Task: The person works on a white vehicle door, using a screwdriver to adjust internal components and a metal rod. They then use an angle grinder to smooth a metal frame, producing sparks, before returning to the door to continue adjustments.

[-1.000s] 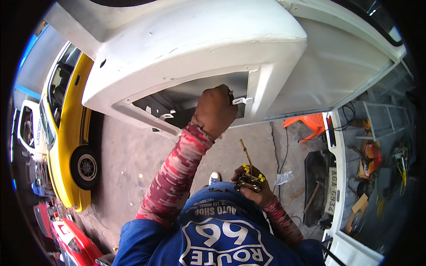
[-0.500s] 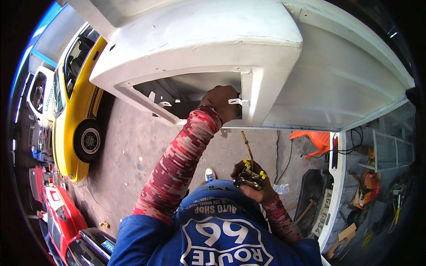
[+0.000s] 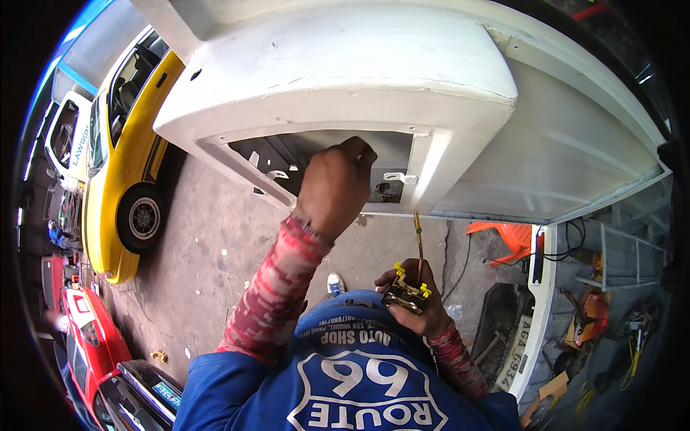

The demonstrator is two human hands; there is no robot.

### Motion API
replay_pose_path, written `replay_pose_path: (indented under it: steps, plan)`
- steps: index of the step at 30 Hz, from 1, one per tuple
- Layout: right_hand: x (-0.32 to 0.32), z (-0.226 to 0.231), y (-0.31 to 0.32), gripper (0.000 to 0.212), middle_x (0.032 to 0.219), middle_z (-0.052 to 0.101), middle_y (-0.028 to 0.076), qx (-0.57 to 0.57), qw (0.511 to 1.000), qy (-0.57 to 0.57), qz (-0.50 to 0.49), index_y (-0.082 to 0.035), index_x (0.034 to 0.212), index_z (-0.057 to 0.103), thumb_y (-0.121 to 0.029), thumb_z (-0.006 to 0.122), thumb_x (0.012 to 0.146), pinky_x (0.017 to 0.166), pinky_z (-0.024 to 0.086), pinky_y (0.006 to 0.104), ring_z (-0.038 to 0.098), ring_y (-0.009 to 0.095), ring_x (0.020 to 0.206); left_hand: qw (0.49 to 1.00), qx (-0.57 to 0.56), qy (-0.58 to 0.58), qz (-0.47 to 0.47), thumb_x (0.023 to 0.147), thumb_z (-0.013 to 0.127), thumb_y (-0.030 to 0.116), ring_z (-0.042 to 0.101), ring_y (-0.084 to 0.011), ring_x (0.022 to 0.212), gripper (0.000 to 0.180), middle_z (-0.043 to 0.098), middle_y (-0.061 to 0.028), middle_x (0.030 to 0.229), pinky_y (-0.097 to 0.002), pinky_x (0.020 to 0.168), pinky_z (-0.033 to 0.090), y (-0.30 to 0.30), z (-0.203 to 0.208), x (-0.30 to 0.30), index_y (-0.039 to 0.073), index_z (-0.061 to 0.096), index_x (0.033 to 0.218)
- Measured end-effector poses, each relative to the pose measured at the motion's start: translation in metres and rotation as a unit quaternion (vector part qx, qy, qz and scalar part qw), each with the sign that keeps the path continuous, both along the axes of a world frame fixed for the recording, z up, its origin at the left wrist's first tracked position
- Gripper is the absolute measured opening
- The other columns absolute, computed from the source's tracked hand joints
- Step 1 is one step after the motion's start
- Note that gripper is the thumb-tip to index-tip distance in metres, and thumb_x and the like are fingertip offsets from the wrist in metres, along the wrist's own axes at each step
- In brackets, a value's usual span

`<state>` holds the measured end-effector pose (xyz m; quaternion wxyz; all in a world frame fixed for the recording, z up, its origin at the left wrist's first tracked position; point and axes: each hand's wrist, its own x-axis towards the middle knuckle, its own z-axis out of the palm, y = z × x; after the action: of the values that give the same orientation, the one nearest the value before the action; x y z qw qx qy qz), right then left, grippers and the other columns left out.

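My left hand [image 3: 338, 188] is raised into the rectangular recess [image 3: 287, 154] of a large white vehicle body panel [image 3: 345, 68]. Its fingers are curled against the recess's upper inner edge, with the fingertips hidden, so I cannot tell if it grips anything. A small white bracket [image 3: 399, 177] sticks out just right of that hand. My right hand [image 3: 417, 305] stays low near my chest, closed on a screwdriver [image 3: 417, 241] that points up, along with a small black part with yellow tabs [image 3: 407, 293].
A yellow car [image 3: 126, 165] stands at the left, with a red vehicle [image 3: 90, 337] below it. An orange plastic chair [image 3: 507, 235], a white panel [image 3: 539, 309], cables and scattered tools lie on the concrete ground at the right.
The view has shifted, so the white panel now fills more of the frame. My left hand has stayed in the recess. The right hand still holds the screwdriver and the part.
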<state>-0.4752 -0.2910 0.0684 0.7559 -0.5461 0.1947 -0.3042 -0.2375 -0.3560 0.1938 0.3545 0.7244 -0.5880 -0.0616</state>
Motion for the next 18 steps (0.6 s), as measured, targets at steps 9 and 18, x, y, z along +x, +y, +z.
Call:
replay_pose_path:
  steps: [9,18]
  plan:
    - [0.030,0.029,0.004,0.059,0.127,0.057,0.017,-0.108,0.992,0.057,-0.012,-0.003,0.130,0.038,0.003,0.070,0.081,0.098,0.052,0.0328,0.063,0.019,0.109,0.941,0.144,0.277,-0.127,0.097,0.075,0.020,0.064,-0.0103,0.079,0.024,0.071,-0.0084,0.091,-0.0281,0.069,0.051,0.111,0.019,0.011,-0.003,0.073,0.105]
    - [0.079,0.049,0.009,0.084,0.122,0.053,0.016,-0.234,0.964,0.112,-0.066,0.000,0.137,0.029,-0.013,0.087,0.078,0.095,0.051,0.0380,0.063,0.025,0.108,0.962,0.097,0.215,-0.138,0.063,0.097,0.050,0.054,-0.0126,0.070,0.095,0.059,-0.0094,0.104,-0.0252,0.060,0.043,0.146,-0.021,0.010,-0.002,0.062,0.133]
